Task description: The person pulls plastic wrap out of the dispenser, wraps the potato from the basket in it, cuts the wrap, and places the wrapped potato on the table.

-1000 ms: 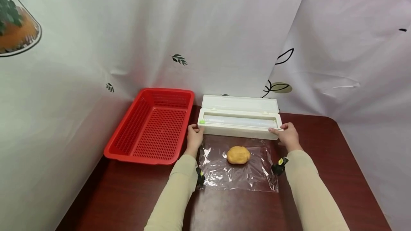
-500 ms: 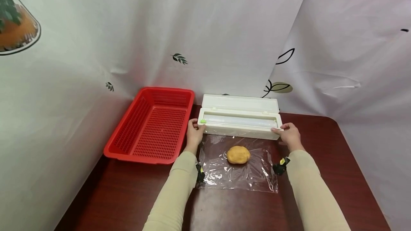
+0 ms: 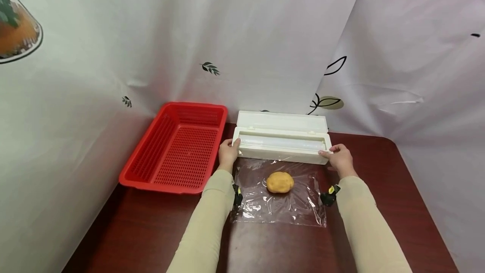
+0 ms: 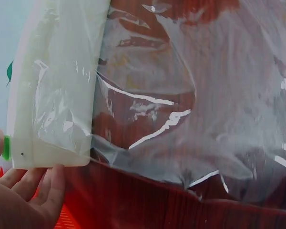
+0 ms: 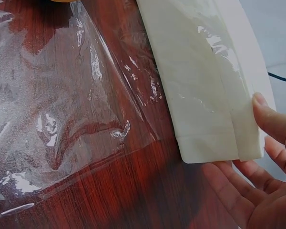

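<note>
A white cling film box (image 3: pixel 278 155) stands at the back of the table with its lid (image 3: pixel 282 120) raised and a roll of film (image 3: pixel 282 142) inside. Clear cling film (image 3: pixel 261 210) runs from its front edge toward me, and a potato (image 3: pixel 280 182) lies on the sheet. My left hand (image 3: pixel 228 154) holds the box's left end. In the left wrist view the thumb is at a small green slider (image 4: pixel 6 148), while the fingers touch the end wall. My right hand (image 3: pixel 341 161) grips the right end, thumb on the upper edge and fingers against the end.
A red plastic basket (image 3: pixel 161 187) with slotted sides stands left of the box, close to my left hand. Behind the dark red wooden table (image 3: pixel 273 252) hangs a white patterned curtain (image 3: pixel 265 54). The table's right edge runs beyond my right arm.
My left thumb has moved up from the front of the box to its top edge, covering the green slider in the head view. The right hand, potato and film stay almost where they were.
</note>
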### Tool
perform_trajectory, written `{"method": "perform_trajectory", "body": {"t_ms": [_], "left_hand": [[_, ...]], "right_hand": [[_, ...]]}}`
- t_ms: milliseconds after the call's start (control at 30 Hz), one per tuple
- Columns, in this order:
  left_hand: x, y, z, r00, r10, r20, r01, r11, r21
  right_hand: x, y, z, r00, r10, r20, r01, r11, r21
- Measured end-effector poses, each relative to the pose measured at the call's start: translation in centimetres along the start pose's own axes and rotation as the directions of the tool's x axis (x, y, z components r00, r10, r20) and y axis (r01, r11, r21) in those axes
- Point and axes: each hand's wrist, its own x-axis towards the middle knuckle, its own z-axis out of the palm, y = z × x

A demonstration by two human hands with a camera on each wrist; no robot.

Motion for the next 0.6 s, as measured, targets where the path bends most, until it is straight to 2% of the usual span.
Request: {"method": "perform_trajectory", "body": {"t_ms": [100, 133, 200, 233, 300, 333, 433, 500, 600], "left_hand": [[0.3, -0.2, -0.1, 1.000, 0.002, 0.024, -0.001, 1.000, -0.024], [1.3, -1.4, 0.4, 1.000, 0.023, 0.012, -0.022, 0.998, -0.062], [3.7, -4.4, 1.5, 0.999, 0.048, -0.007, -0.049, 0.990, -0.132], [4.9, -5.9, 2.0, 0.999, 0.050, 0.010, -0.047, 0.987, -0.150], [8.1, -9.8, 3.6, 0.998, 0.056, 0.009, -0.054, 0.986, -0.158], [9.9, -12.1, 4.7, 0.999, 0.040, 0.010, -0.038, 0.989, -0.144], [12.4, -16.4, 6.3, 0.995, -0.039, 0.087, 0.048, 0.993, -0.104], [13.7, -19.3, 7.5, 0.994, -0.045, 0.097, 0.055, 0.993, -0.103], [14.5, -21.9, 8.5, 0.994, -0.029, 0.107, 0.040, 0.994, -0.104]], "right_hand": [[0.3, 0.3, 0.0, 1.000, 0.010, -0.012, -0.010, 1.000, 0.000], [0.3, 0.4, 0.0, 1.000, 0.005, -0.008, -0.005, 1.000, 0.004], [0.3, 0.5, 0.1, 1.000, 0.000, -0.010, 0.000, 1.000, 0.013], [0.0, 0.4, 0.0, 1.000, 0.001, -0.010, -0.001, 1.000, 0.025], [-0.5, 0.2, -0.1, 1.000, -0.012, -0.008, 0.012, 0.999, 0.038], [-0.8, 0.1, -0.2, 1.000, -0.022, -0.005, 0.022, 0.999, 0.041], [-1.1, 0.2, -0.3, 0.999, -0.039, -0.022, 0.040, 0.999, 0.026], [-1.0, 0.5, -0.4, 0.997, -0.068, -0.024, 0.068, 0.998, -0.001], [-0.2, 1.3, -0.3, 0.996, -0.080, -0.028, 0.080, 0.997, -0.019]]}}
